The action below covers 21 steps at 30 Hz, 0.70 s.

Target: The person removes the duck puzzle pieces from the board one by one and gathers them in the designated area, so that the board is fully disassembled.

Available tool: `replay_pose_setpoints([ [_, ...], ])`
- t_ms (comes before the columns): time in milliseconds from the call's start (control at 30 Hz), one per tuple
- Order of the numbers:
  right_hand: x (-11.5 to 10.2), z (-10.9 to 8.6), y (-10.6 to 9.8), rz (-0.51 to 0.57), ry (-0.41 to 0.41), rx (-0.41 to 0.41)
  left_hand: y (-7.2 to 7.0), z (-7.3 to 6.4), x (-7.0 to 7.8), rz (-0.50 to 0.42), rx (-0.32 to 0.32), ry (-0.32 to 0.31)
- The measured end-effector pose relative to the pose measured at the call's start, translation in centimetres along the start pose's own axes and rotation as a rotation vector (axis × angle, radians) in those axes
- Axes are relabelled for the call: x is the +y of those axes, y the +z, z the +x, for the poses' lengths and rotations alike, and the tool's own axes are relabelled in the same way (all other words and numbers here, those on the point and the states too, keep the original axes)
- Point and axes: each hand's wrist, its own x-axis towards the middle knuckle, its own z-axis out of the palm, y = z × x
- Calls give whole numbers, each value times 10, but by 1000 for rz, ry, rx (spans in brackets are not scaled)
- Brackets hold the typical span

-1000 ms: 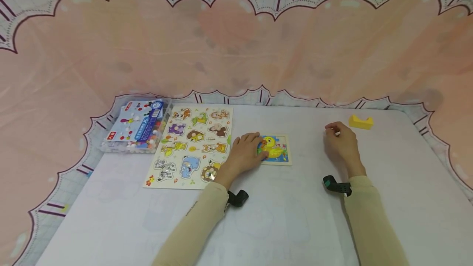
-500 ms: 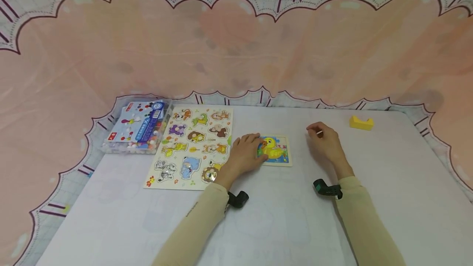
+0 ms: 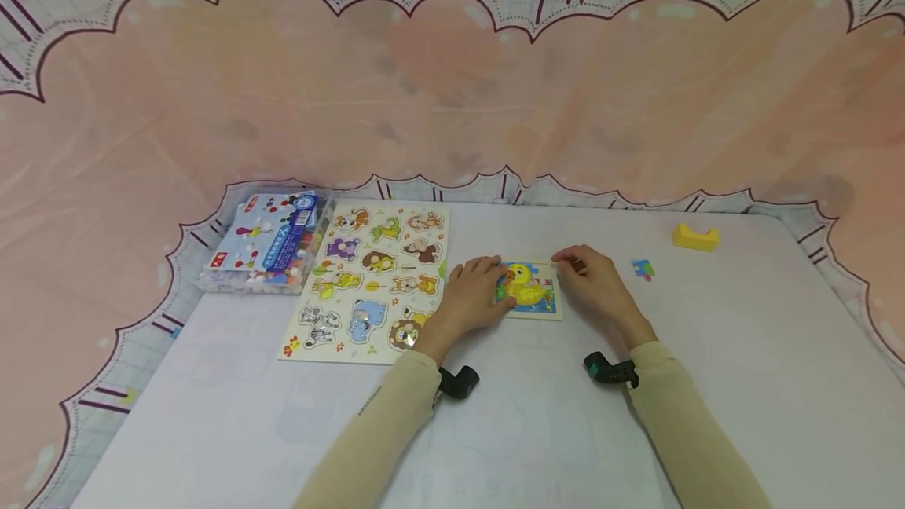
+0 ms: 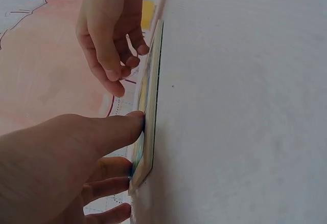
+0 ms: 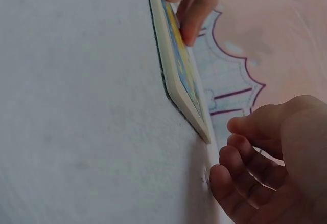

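Note:
A small wooden-framed duck puzzle [image 3: 537, 306] lies on the white table, a yellow duck on blue. My left hand [image 3: 472, 297] rests on its left side, thumb laid on the picture and fingertips at the left edge, as the left wrist view [image 4: 61, 147] shows too. At the puzzle's upper right corner is my right hand [image 3: 597, 281], its fingers loosely curled; no thing shows between thumb and fingers in the right wrist view [image 5: 276, 157]. A loose blue puzzle piece [image 3: 642, 269] lies right of that hand.
Left of the puzzle lies a large animal peg board [image 3: 368, 281], its lower right corner under my left forearm. Beyond it stands a clear plastic box [image 3: 300, 277] of colourful beads. A yellow notched block [image 3: 696, 238] sits at the back right. A patterned curtain hangs behind.
My right hand has moved left to the puzzle's corner, and the loose blue piece it covered is now in sight. The left hand has stayed on the puzzle.

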Motion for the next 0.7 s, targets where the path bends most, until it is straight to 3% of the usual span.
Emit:
replay_pose_setpoints([
  [333, -6, -1, 6, -79, -87, -104, 1, 3, 5, 14, 29, -6],
  [500, -7, -2, 8, -76, -96, -116, -1, 0, 13, 46, 62, 34],
  [700, -7, -2, 8, -78, -125, -112, -7, -8, 16, 109, -40, 93],
])
